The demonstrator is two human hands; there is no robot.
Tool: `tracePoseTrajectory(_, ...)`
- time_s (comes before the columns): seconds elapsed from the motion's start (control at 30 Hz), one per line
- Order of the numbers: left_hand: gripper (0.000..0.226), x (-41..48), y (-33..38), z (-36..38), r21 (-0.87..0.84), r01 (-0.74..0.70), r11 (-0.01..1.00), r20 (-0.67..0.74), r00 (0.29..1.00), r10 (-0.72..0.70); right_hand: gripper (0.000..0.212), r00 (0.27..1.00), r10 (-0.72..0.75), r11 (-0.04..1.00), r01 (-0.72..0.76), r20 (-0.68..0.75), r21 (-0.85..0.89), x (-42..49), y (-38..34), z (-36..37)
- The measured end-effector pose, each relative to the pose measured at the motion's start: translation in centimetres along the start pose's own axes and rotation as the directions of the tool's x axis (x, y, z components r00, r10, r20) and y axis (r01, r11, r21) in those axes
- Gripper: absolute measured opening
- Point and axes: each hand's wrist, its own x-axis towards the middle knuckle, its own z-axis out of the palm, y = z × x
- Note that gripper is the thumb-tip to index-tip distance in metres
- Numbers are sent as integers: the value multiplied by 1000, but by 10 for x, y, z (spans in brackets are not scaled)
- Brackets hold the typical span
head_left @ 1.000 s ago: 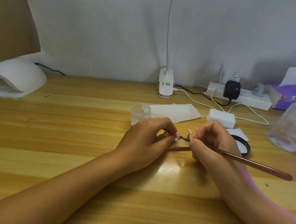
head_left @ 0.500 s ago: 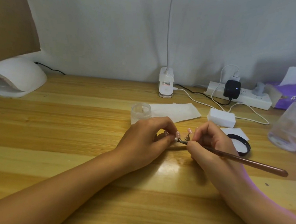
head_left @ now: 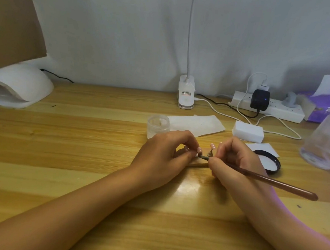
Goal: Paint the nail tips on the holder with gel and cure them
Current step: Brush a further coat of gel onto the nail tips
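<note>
My left hand [head_left: 162, 156] rests on the wooden desk and pinches the nail tip holder [head_left: 197, 164], a thin wooden strip mostly hidden under my fingers. Small pink nail tips [head_left: 212, 147] stand up from it between my two hands. My right hand [head_left: 235, 161] grips a long brown gel brush [head_left: 273, 182] like a pen, its dark bristle end touching a nail tip near my left fingertips. An open clear gel jar [head_left: 158, 125] stands just behind my left hand. The white curing lamp [head_left: 16, 89] sits at the far left.
A black jar lid [head_left: 272, 163] lies on white paper right of my right hand. Behind are a white tissue [head_left: 197, 124], a white block [head_left: 247, 131], a clip lamp base [head_left: 186, 95], a power strip [head_left: 268, 108] with cables, and a clear plastic bottle [head_left: 327, 144] at right.
My right hand has shifted slightly left, bringing the brush tip closer to my left fingertips. My left hand has stayed in place.
</note>
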Motion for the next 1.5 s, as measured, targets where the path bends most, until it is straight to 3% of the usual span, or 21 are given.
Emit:
tracePoseTrajectory(0.27,10,0,2,-1,23,40,999,3,999,-40,19,994,-9,971,34,-108,236,-1,1,-1)
tracePoseTrajectory(0.5,11,0,5,-2,49,77,996,20,997,-78,17,996,-39,954,62,-85,292,-1,2,-1)
tracePoseTrajectory(1.07,20,0,5,-2,30,31,999,-12,999,-30,15,998,-31,985,40,-58,169,1,2,1)
tracePoseTrajectory(1.5,10,0,3,-1,24,25,999,-8,1000,-25,10,999,-36,999,36,-13,-21,4,7,0)
